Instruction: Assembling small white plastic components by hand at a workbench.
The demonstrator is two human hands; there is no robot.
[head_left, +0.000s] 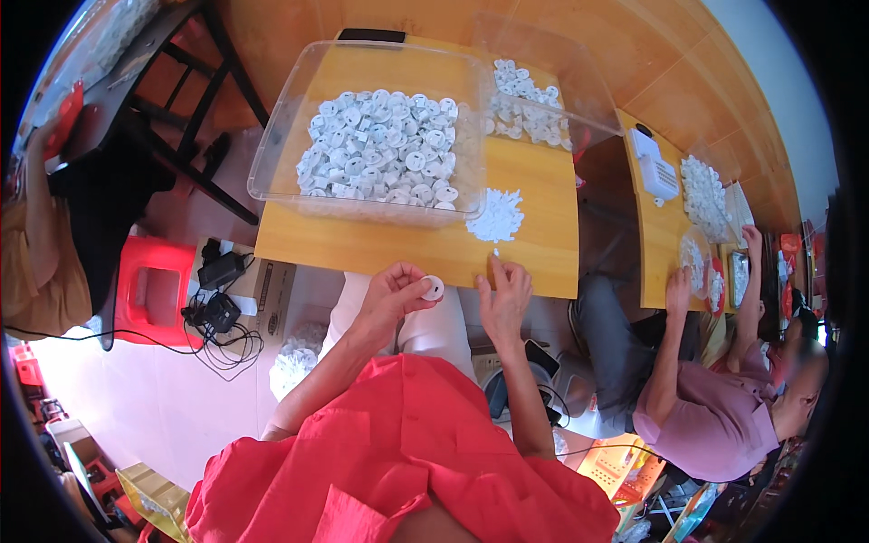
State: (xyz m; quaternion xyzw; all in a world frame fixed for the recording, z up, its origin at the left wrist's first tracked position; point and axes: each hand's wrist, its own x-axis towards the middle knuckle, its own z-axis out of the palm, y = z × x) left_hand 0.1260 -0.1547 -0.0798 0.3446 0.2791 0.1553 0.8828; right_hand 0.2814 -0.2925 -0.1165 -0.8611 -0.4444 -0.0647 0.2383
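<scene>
Red sleeves [398,452] fill the bottom of the shot, closest to the camera, with both forearms reaching up to the near edge of the wooden worktop [380,242]. Left hand [391,294] is curled and pinching a small white round disc [433,288] between thumb and fingertips, held just off the worktop edge. Right hand [504,297] is just beside it, fingers loosely together, tips resting on the worktop edge right below a little pile of tiny white bits [497,215]. Behind that sits a big clear plastic tub [281,145] full of the same white discs, and a second clear tub [579,109] further back. Another person [715,407] works at the next table on the right.
</scene>
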